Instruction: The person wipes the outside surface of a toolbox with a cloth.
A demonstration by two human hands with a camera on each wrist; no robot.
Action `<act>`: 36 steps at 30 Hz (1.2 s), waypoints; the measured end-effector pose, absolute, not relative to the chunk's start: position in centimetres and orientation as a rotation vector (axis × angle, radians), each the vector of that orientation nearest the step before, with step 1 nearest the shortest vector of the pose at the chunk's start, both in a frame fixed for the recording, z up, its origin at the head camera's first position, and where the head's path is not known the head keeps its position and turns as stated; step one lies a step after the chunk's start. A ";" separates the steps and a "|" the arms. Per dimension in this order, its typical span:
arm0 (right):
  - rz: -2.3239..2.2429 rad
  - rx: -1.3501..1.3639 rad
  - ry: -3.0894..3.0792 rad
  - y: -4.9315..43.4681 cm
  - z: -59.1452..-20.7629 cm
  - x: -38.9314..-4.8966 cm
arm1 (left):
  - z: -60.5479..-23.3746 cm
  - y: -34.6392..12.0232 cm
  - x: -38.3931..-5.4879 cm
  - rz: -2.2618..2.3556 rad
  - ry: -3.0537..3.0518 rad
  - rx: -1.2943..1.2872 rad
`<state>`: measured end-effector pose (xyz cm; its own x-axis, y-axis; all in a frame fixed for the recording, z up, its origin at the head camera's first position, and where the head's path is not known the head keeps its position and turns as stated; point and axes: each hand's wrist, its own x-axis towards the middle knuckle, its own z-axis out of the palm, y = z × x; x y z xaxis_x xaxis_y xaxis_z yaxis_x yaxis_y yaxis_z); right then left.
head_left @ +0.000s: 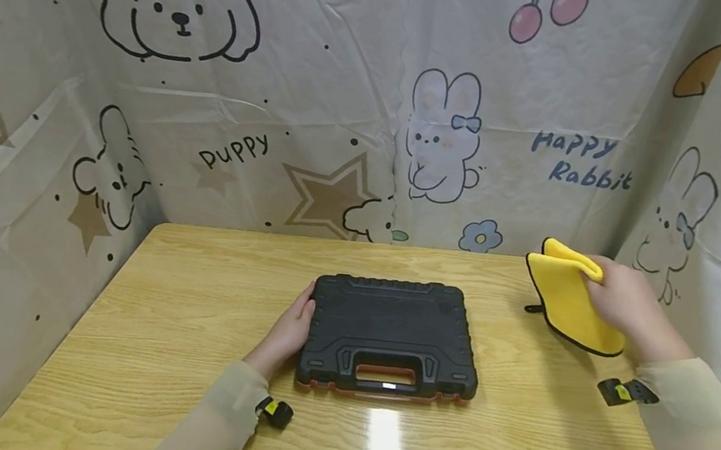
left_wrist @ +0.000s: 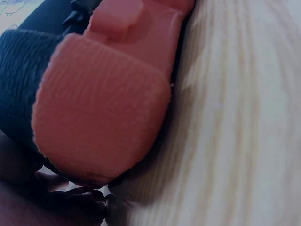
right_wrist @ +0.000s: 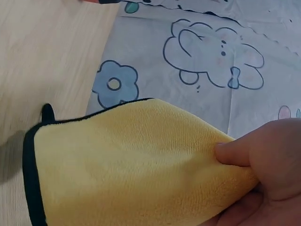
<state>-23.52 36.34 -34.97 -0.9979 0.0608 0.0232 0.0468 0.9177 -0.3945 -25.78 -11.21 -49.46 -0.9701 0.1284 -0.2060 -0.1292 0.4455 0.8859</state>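
Note:
A black hard plastic case point(head_left: 391, 322) with an orange-red lower half point(left_wrist: 108, 108) lies flat on the wooden table, its handle facing me. My left hand point(head_left: 287, 331) rests against the case's left side; its farther fingers are mostly hidden by the case, and the left wrist view shows them only darkly. Above the right part of the table, my right hand point(head_left: 627, 297) pinches a yellow cloth point(head_left: 564, 300) with black edging between thumb and fingers. The cloth hangs folded over, and a small black loop point(head_left: 534, 309) sticks out from its edge.
Behind the table point(head_left: 206, 288) and on both sides hangs a pale printed curtain point(head_left: 323, 97) with cartoon animals, stars and lettering. The table's back edge runs close to the curtain. Black straps with yellow marks sit on both wrists.

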 end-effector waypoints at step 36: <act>-0.030 0.657 -3.212 26.8 -45.2 -16.9 | -49.6 -11.3 -25.9 1.524 2.460 -0.002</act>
